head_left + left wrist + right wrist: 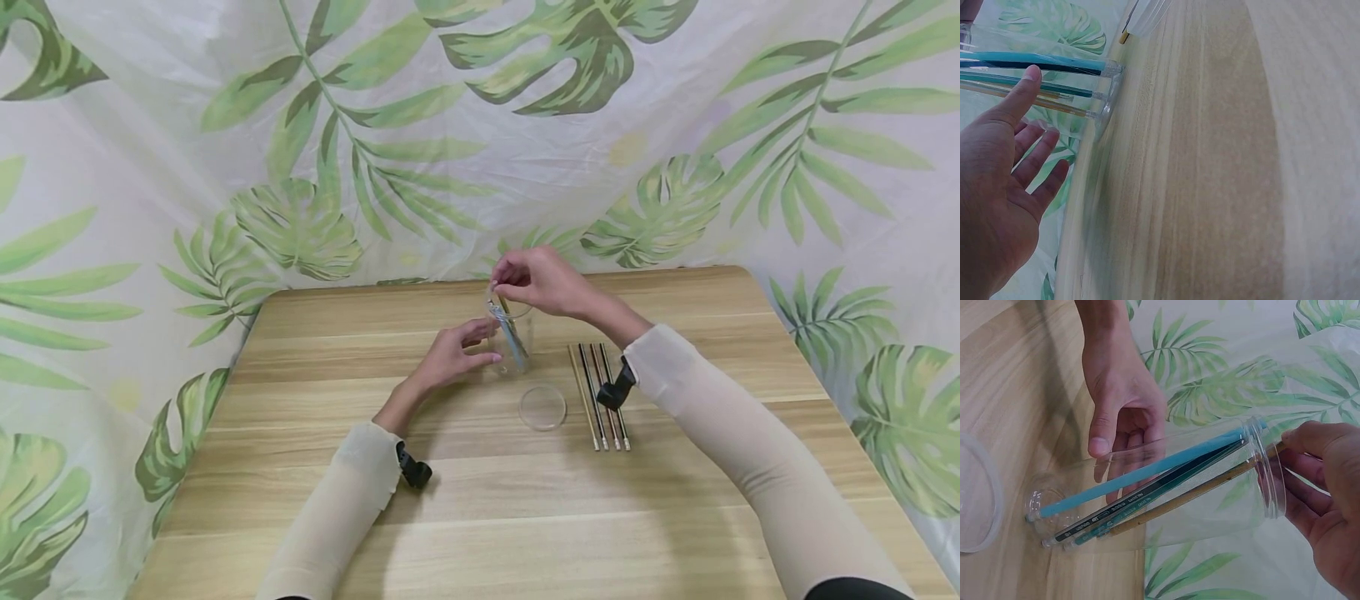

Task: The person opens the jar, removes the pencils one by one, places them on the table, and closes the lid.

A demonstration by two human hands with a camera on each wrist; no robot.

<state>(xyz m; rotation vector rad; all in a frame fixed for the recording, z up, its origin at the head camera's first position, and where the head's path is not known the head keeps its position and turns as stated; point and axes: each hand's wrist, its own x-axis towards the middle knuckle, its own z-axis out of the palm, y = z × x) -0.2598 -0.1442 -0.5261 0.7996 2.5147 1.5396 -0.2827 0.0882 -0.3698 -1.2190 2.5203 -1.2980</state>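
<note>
A clear jar point(527, 343) stands near the far edge of the table, holding several pencils that lean inside it. One is light blue point(1141, 470), another dark with printed lettering point(1122, 509). At its mouth my right hand point(543, 282) pinches the upper end of a tan pencil point(1191, 495), whose lower part is inside the jar. My left hand point(453, 352) is cupped loosely beside the jar's left side, thumb at the near side and fingers partly behind the clear wall. Its fingers point(1038, 156) look relaxed and spread.
A round clear lid point(543, 408) lies on the wooden table point(480, 542) in front of the jar. To its right, several pencils point(597, 400) lie side by side under the right forearm. A leaf-patterned cloth point(420, 150) hangs behind the table.
</note>
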